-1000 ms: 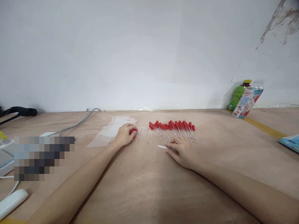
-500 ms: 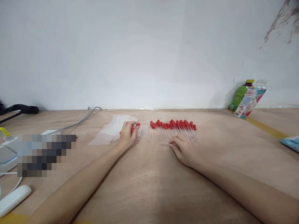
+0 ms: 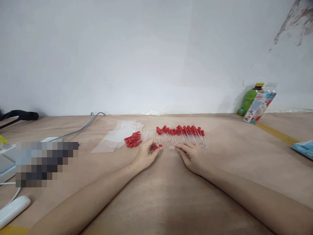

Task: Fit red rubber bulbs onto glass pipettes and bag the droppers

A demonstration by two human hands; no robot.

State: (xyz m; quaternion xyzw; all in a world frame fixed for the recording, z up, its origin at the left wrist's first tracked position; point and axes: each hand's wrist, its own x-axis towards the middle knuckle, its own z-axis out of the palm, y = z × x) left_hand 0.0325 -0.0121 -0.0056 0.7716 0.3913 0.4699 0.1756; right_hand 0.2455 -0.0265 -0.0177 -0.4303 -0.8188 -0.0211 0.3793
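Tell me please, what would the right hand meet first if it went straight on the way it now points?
Probably the red bulb in the left hand, met by the clear tube that the right hand holds; depth is unclear.

The bulbs point(image 3: 132, 139) are red, the tubes point(image 3: 148, 135) colourless, the tabletop point(image 3: 141, 202) tan.

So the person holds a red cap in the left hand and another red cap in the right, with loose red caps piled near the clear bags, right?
Not quite: in the head view, the right hand holds a thin clear tube instead. The left hand does hold a red cap, and the loose red caps are piled near the clear bags.
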